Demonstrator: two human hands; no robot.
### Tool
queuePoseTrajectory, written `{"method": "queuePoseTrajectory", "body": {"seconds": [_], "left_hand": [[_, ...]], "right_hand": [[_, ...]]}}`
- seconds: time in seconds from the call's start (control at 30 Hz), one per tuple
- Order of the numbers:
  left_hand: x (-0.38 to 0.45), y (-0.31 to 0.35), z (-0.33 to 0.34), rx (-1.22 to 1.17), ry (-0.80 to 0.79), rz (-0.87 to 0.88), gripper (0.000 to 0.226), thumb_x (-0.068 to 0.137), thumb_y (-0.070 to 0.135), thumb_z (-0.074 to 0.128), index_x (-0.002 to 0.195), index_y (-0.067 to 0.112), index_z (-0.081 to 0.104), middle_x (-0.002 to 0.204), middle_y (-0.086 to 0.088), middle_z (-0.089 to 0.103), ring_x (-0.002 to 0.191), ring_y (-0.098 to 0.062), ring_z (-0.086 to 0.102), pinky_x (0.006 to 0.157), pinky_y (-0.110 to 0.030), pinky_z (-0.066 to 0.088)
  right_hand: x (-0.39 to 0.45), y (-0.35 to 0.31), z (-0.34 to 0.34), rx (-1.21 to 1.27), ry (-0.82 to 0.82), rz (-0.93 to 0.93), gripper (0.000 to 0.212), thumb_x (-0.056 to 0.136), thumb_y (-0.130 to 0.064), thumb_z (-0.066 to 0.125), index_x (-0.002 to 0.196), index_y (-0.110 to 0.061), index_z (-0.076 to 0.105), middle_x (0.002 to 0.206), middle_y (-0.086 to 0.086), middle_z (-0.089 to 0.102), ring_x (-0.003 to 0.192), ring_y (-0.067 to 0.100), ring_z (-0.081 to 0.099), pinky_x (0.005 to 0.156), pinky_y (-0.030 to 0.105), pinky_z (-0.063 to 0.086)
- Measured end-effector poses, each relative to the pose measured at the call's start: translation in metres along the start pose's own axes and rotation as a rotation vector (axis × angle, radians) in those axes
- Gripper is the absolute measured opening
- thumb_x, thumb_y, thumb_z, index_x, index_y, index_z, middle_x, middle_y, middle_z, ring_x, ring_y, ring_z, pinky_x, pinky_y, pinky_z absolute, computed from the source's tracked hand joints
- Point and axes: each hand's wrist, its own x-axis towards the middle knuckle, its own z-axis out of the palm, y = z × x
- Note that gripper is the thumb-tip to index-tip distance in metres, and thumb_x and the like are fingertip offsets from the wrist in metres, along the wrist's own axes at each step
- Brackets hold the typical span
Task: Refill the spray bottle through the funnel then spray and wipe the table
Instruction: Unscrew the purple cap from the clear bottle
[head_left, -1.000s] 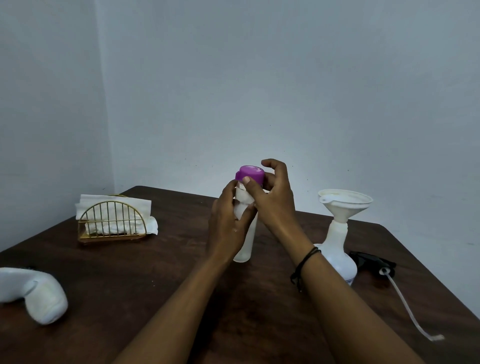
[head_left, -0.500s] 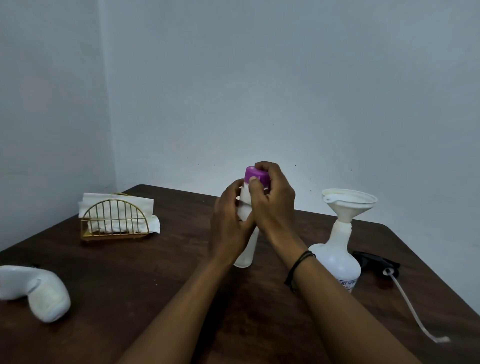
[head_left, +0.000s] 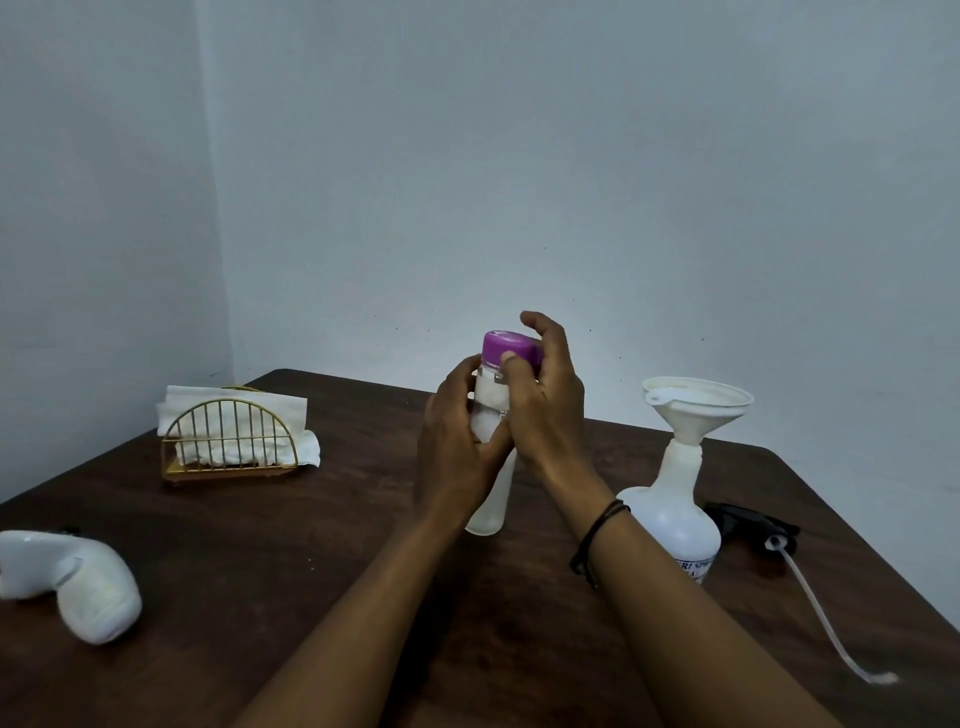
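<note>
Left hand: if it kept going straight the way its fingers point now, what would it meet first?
The left hand already grips the clear bottle, fingers aimed up and away. Past the bottle, the right hand on the purple cap looks nearest, though depth is unclear.

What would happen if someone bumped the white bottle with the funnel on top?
The spray bottle would probably stay up, because its base is wide and round. The funnel only sits in the narrow neck, so it might tip out. Both look plastic, so likely light and unbreakable.

Funnel (head_left: 696, 410) in spray bottle (head_left: 678, 525), right of napkin holder (head_left: 231, 441).
</note>
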Motion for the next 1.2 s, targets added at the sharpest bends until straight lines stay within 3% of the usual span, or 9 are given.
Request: {"method": "queuePoseTrajectory", "body": {"seconds": [0.1, 0.2, 0.37, 0.53, 0.7, 0.87, 1.0, 1.1, 1.2], "left_hand": [[0.0002, -0.0013, 0.0001, 0.013, -0.004, -0.010, 0.058, 0.084, 0.028, 0.073, 0.135, 0.028, 0.048, 0.117, 0.010, 0.064, 0.102, -0.008, 0.061, 0.080, -0.030, 0.055], [-0.0004, -0.0025, 0.0006, 0.031, -0.005, -0.001, 0.061, 0.081, 0.034, 0.073, 0.135, 0.033, 0.045, 0.113, 0.018, 0.059, 0.100, -0.004, 0.058, 0.078, -0.023, 0.051], [-0.0010, -0.0018, 0.0020, 0.043, -0.019, 0.016, 0.067, 0.078, 0.047, 0.069, 0.138, 0.028, 0.046, 0.125, 0.013, 0.059, 0.107, -0.007, 0.058, 0.084, -0.024, 0.052], [-0.0011, -0.0013, 0.0010, 0.060, -0.017, 0.010, 0.069, 0.079, 0.048, 0.067, 0.141, 0.029, 0.044, 0.122, 0.014, 0.060, 0.105, -0.002, 0.057, 0.082, -0.023, 0.052], [-0.0021, -0.0014, 0.0023, 0.067, -0.023, 0.015, 0.067, 0.079, 0.049, 0.066, 0.138, 0.026, 0.047, 0.127, 0.013, 0.059, 0.109, -0.010, 0.059, 0.086, -0.032, 0.054], [-0.0026, -0.0026, -0.0005, 0.063, -0.016, -0.009, 0.068, 0.078, 0.050, 0.065, 0.139, 0.028, 0.045, 0.123, 0.009, 0.061, 0.106, -0.008, 0.059, 0.083, -0.031, 0.055], [-0.0023, -0.0017, -0.0009, 0.060, -0.012, -0.005, 0.068, 0.078, 0.050, 0.066, 0.140, 0.032, 0.044, 0.123, 0.015, 0.058, 0.107, -0.008, 0.059, 0.085, -0.027, 0.052], [-0.0024, -0.0038, -0.0004, 0.071, -0.018, -0.011, 0.069, 0.080, 0.052, 0.065, 0.140, 0.025, 0.045, 0.128, 0.007, 0.061, 0.112, -0.013, 0.060, 0.089, -0.037, 0.055], [-0.0028, -0.0030, -0.0008, 0.068, -0.013, -0.020, 0.068, 0.079, 0.052, 0.066, 0.138, 0.025, 0.046, 0.126, 0.006, 0.062, 0.110, -0.013, 0.061, 0.086, -0.039, 0.056]], "right_hand": [[0.0013, -0.0020, 0.0015, -0.061, 0.002, -0.028, 0.042, 0.088, -0.033, 0.069, 0.125, -0.022, 0.055, 0.118, -0.003, 0.050, 0.096, 0.002, 0.057, 0.071, -0.002, 0.042], [0.0038, -0.0025, -0.0004, -0.088, -0.004, -0.023, 0.048, 0.079, -0.030, 0.078, 0.121, -0.024, 0.057, 0.117, -0.002, 0.052, 0.094, 0.000, 0.056, 0.072, 0.002, 0.044], [0.0056, -0.0048, -0.0059, 0.089, -0.026, 0.086, 0.043, 0.085, -0.016, 0.068, 0.123, -0.021, 0.050, 0.107, -0.004, 0.060, 0.090, 0.009, 0.062, 0.063, 0.005, 0.046], [0.0056, -0.0068, -0.0012, -0.079, 0.021, 0.033, 0.049, 0.080, -0.039, 0.077, 0.121, -0.022, 0.058, 0.118, -0.002, 0.045, 0.095, 0.006, 0.057, 0.068, -0.003, 0.042], [0.0053, -0.0077, -0.0044, -0.047, 0.060, 0.033, 0.039, 0.089, -0.020, 0.062, 0.128, -0.017, 0.058, 0.118, -0.003, 0.058, 0.096, 0.004, 0.057, 0.068, -0.005, 0.038], [0.0045, -0.0096, -0.0012, -0.087, -0.041, 0.086, 0.056, 0.090, -0.051, 0.060, 0.137, -0.023, 0.050, 0.125, -0.003, 0.044, 0.101, 0.008, 0.054, 0.066, -0.002, 0.036], [0.0053, -0.0088, -0.0007, -0.143, 0.023, 0.037, 0.049, 0.090, -0.035, 0.065, 0.136, -0.022, 0.053, 0.122, 0.001, 0.050, 0.091, 0.001, 0.052, 0.066, -0.008, 0.034], [0.0041, -0.0090, -0.0031, -0.047, 0.011, 0.049, 0.040, 0.097, -0.021, 0.052, 0.137, -0.019, 0.053, 0.128, -0.001, 0.059, 0.106, 0.010, 0.057, 0.074, 0.000, 0.040], [0.0044, -0.0096, -0.0035, -0.027, -0.055, 0.089, 0.044, 0.098, -0.035, 0.053, 0.139, -0.020, 0.050, 0.130, -0.004, 0.057, 0.113, 0.010, 0.055, 0.085, 0.013, 0.040]]}}
